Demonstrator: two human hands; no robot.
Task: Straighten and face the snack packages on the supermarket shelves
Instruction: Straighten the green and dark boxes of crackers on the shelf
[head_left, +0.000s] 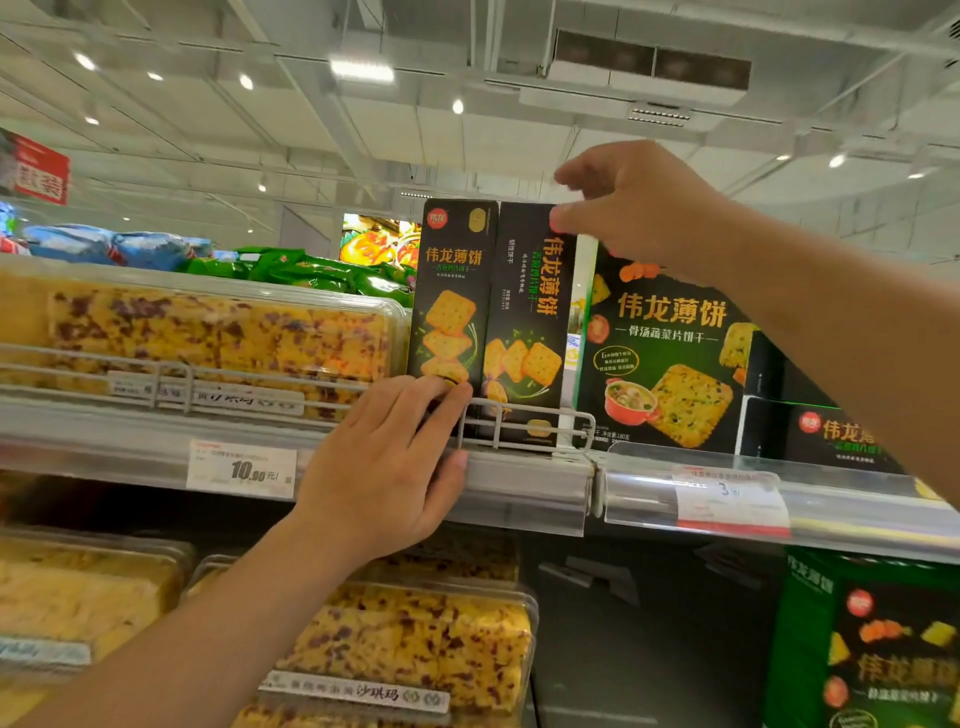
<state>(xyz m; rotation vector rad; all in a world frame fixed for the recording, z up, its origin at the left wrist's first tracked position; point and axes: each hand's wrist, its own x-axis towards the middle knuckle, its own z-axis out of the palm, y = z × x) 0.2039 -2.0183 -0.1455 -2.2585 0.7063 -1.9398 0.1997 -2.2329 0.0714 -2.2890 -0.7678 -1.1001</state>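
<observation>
Two black cracker boxes stand upright side by side at the front of the upper shelf (519, 483), and both hands are on them. I see the left box (451, 291) facing squarely forward, and the right box (530, 317) turned so its print runs sideways, touching its neighbour along one edge. My left hand (387, 467) lies over the wire rail (524, 426) at the shelf lip, fingers (441, 402) fairly straight and close together, tips pressed against the lower front of the left box. My right hand (639, 202) is up at the top corner of the right box: thumb on the front face, the other fingers curled over the top edge, so it pinches that corner.

Just beside the pair on the right sits a wide black box (665, 353) with a red pot pictured on it, and a smaller black box (821, 434) lies in front of it at the shelf edge. Left of the pair, a clear plastic tray of yellow cake (218, 327) fills the shelf behind the rail, with green bags (311, 270) and blue bags (104, 244) further back. A price tag reading 10.90 (241, 470) hangs on the shelf strip, and a second tag (727, 499) is on the next strip. Below, more cake trays (415, 639) and a green box (872, 644) occupy the lower shelf.
</observation>
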